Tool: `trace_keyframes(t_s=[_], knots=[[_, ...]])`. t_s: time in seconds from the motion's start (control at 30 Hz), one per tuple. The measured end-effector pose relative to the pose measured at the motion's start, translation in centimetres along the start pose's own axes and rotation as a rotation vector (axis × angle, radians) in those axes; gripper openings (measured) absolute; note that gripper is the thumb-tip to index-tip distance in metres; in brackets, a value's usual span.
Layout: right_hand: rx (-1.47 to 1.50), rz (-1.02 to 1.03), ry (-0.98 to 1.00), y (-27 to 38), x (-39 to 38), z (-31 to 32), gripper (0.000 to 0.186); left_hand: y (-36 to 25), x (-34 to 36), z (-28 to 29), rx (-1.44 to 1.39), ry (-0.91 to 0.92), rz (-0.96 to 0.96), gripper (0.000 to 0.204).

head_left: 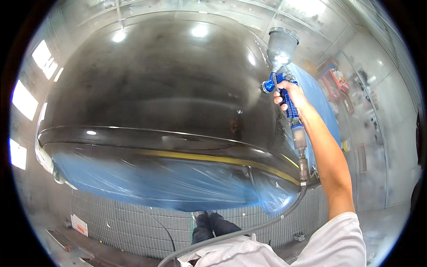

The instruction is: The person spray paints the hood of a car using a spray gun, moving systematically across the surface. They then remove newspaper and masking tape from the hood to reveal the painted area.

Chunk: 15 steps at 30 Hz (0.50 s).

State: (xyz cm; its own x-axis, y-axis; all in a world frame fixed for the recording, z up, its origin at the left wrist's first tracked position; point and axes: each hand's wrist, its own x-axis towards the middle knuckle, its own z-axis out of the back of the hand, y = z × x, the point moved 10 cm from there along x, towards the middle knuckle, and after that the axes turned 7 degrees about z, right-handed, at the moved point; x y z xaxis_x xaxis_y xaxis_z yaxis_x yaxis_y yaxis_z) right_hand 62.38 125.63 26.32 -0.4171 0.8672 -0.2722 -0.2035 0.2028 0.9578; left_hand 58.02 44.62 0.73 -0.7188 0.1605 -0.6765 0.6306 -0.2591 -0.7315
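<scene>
Blue spray gun (pixel 291 108) with silvery cup (pixel 283 46)

Hose (pixel 267 224) cut off below, spray gun (pixel 290 107) partly hidden by fingers (pixel 278 100)

2 o'clock: blue gravity-feed spray gun (pixel 291 108), silver-grey cup (pixel 282 46) | 11 o'clock: black car panel (pixel 164 80) | 7 o'clock: blue masking film (pixel 155 182) | 6 o'clock: yellow masking tape (pixel 222 159)
</scene>
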Motion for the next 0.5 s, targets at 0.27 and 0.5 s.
trace_keyframes(t_s=[0.27, 0.5], knots=[[0.0, 0.001, -0.15, -1.7, -0.7, 9.4, 0.015, 0.5, 2.0, -0.1, 0.008, 0.072, 0.036, 0.022], [-0.065, 0.001, -0.252, -1.9, -1.1, 10.7, 0.013, -0.5, 0.7, -1.4, 0.022, 0.051, 0.032, 0.022]])
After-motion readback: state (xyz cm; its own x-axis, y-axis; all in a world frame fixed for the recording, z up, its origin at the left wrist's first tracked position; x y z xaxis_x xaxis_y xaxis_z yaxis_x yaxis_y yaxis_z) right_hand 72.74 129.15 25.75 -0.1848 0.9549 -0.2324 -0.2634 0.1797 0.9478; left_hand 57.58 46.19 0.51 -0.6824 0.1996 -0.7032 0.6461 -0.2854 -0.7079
